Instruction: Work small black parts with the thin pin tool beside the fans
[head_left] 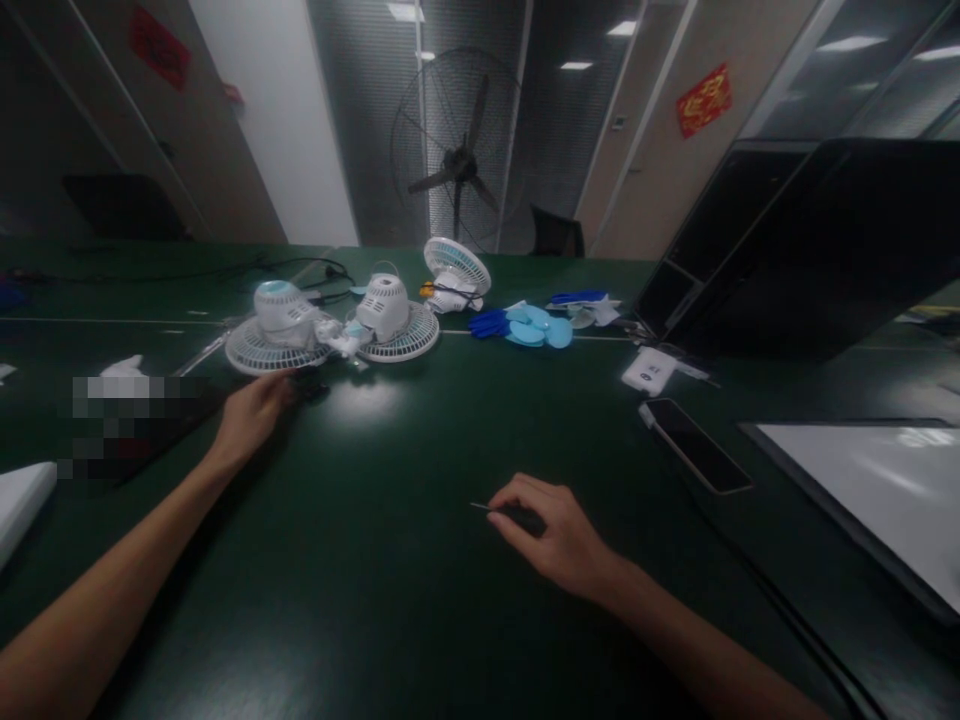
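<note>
My left hand (251, 415) reaches forward and closes on a small dark object (309, 385) lying just in front of a white fan housing (277, 330) that rests on its grille. My right hand (551, 535) lies on the dark green table (390, 560) with its fingers curled round a thin tool, probably a screwdriver (495, 511), whose metal tip points left. A second white fan housing (390, 318) and a third fan part (455, 272) lie farther back. Blue fan blades (529, 327) sit to their right.
A phone (694, 445) and a white card (649, 370) lie at right, near a dark monitor (787, 250) and a white board (877, 490). A large floor fan (457, 150) stands behind the table. Cables (285, 268) and a white item (22, 500) are at left.
</note>
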